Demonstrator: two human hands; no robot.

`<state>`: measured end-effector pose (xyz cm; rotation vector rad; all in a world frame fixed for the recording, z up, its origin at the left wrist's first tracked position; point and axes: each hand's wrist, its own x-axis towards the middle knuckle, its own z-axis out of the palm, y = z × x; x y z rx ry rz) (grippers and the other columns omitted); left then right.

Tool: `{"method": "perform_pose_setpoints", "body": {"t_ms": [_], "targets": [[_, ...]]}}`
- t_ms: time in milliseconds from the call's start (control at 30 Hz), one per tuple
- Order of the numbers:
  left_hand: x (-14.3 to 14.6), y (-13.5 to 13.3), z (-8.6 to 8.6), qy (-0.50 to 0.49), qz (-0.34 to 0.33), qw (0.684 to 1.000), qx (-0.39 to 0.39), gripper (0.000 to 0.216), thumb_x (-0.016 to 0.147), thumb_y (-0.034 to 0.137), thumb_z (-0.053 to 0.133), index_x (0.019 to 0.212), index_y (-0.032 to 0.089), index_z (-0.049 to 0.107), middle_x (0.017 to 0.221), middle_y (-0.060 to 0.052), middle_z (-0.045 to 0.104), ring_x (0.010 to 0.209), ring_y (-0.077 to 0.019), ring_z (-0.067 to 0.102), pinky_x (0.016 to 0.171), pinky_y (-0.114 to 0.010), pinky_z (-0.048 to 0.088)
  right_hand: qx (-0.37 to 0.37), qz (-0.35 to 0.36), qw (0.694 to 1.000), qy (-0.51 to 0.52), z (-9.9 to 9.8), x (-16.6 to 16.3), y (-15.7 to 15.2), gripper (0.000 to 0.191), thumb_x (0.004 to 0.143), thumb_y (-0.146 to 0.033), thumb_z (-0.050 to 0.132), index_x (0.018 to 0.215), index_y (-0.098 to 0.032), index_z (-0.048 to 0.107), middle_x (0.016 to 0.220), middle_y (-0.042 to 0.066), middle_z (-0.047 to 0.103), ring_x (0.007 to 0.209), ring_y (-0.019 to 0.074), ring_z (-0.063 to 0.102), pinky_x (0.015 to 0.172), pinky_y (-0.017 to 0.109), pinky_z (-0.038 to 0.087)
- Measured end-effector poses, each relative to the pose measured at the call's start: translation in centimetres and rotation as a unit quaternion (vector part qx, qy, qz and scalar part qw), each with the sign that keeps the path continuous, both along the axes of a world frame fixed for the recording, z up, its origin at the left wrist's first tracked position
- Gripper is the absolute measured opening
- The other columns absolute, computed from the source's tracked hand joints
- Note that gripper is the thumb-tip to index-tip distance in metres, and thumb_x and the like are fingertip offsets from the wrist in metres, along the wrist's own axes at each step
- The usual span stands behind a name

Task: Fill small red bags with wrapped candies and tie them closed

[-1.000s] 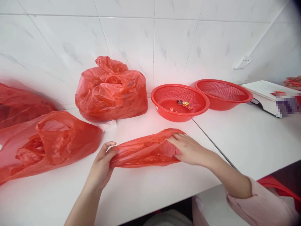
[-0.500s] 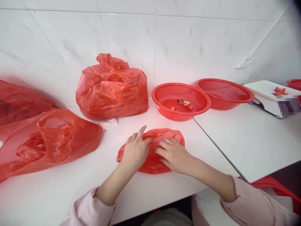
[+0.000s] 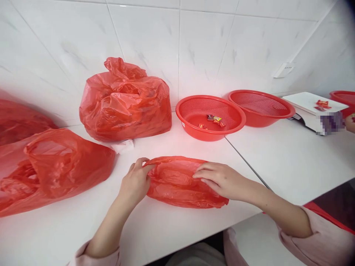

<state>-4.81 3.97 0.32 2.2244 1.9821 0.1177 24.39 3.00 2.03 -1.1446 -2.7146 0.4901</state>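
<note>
A flattened red plastic bag (image 3: 177, 183) lies on the white counter (image 3: 172, 229) in front of me. My left hand (image 3: 136, 183) pinches the bag's left edge between thumb and fingers. My right hand (image 3: 219, 179) rests on the bag's right side, fingers pressed together on the plastic. Beyond the bag stands a red mesh basket (image 3: 185, 111) holding a few wrapped candies (image 3: 215, 121).
A stuffed red bag (image 3: 124, 103) sits against the tiled wall. More red bags (image 3: 55, 166) lie at the left. A second red basket (image 3: 260, 107) and a white scale (image 3: 313, 107) with candies on it stand at the right. Another person's hand shows at the right edge.
The bag was stretched long between my hands, then bunched under both hands. Now my hands have moved apart again and the bag lies wider and flatter.
</note>
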Motion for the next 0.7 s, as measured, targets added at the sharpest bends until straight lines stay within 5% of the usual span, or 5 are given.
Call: {"method": "perform_pose_setpoints", "body": {"t_ms": [200, 333, 467, 600, 700], "targets": [[-0.7, -1.4, -1.5, -0.224, -0.031, 0.973, -0.047, 0.057, 0.081, 0.01, 0.041, 0.128, 0.036, 0.06, 0.152, -0.001, 0.032, 0.118, -0.0242, 0.057, 0.087, -0.035, 0.055, 0.001, 0.065, 0.998, 0.0, 0.9, -0.5, 1.5, 0.026, 0.089, -0.02, 0.058, 0.112, -0.022, 0.069, 0.115, 0.006, 0.069, 0.104, 0.0218, 0.064, 0.096, 0.038, 0.049], [-1.3, -1.4, -2.0, -0.291, -0.061, 0.953, -0.06, 0.045, 0.089, 0.021, 0.042, 0.127, 0.037, 0.06, 0.149, 0.001, 0.038, 0.127, -0.0241, 0.052, 0.099, -0.037, 0.05, 0.123, -0.094, 0.981, 0.119, 3.2, 1.5, 5.3, 0.029, 0.095, -0.03, 0.051, 0.119, -0.022, 0.064, 0.122, 0.006, 0.066, 0.112, 0.0211, 0.061, 0.098, 0.037, 0.048], [-1.5, -1.2, -1.9, -0.359, -0.105, 0.925, -0.067, 0.041, 0.093, 0.025, 0.042, 0.13, 0.034, 0.057, 0.142, -0.002, 0.047, 0.129, -0.0221, 0.049, 0.109, -0.039, 0.042, 0.199, -0.195, 0.959, 0.059, 1.9, 3.3, 7.9, 0.039, 0.091, -0.029, 0.054, 0.128, -0.016, 0.058, 0.128, 0.014, 0.062, 0.116, 0.0315, 0.058, 0.098, 0.052, 0.046], [-1.1, -1.3, -1.7, -0.389, -0.123, 0.907, -0.105, 0.04, 0.094, 0.026, 0.042, 0.131, 0.03, 0.058, 0.143, -0.005, 0.05, 0.127, -0.0237, 0.052, 0.108, -0.039, 0.043, 0.138, -0.187, 0.965, 0.122, 0.7, 3.4, 6.1, 0.036, 0.095, -0.032, 0.048, 0.129, -0.026, 0.056, 0.128, 0.008, 0.063, 0.118, 0.0262, 0.058, 0.099, 0.047, 0.047], [-0.8, -1.4, -1.6, -0.387, -0.125, 0.906, -0.115, 0.038, 0.095, 0.029, 0.042, 0.128, 0.031, 0.06, 0.141, -0.004, 0.053, 0.127, -0.0238, 0.052, 0.11, -0.04, 0.041, -0.006, -0.212, 0.956, 0.203, 2.3, 3.1, 4.3, 0.037, 0.096, -0.037, 0.046, 0.132, -0.028, 0.053, 0.126, 0.006, 0.064, 0.112, 0.0223, 0.063, 0.093, 0.041, 0.052]]}}
